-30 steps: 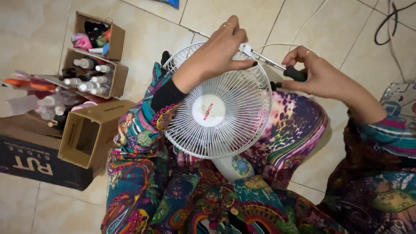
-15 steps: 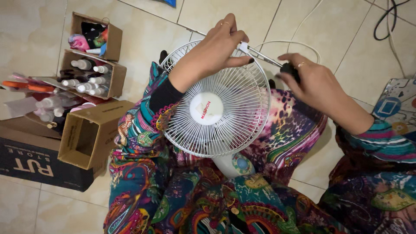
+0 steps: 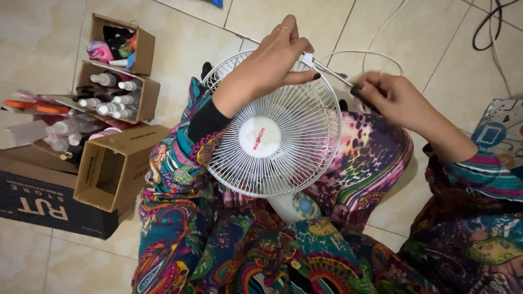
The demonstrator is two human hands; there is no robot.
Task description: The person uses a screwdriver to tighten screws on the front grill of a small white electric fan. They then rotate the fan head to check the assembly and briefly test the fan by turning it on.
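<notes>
Gripping the fan [image 3: 272, 141] grille rim, the left hand [image 3: 267, 68] pinches a white clip; the right hand [image 3: 389, 98] clamps a screwdriver [image 3: 338, 76] there. Grille remains on.

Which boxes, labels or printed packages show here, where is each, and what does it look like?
Round label: fan grille's centre, white, red lettering.
Black carton: lower left floor, flat, white lettering.
Open brown box: on its side atop the carton.
Two small cardboard boxes: upper left, holding bottles.
Printed package: right edge, colourful, partly cut off.
</notes>
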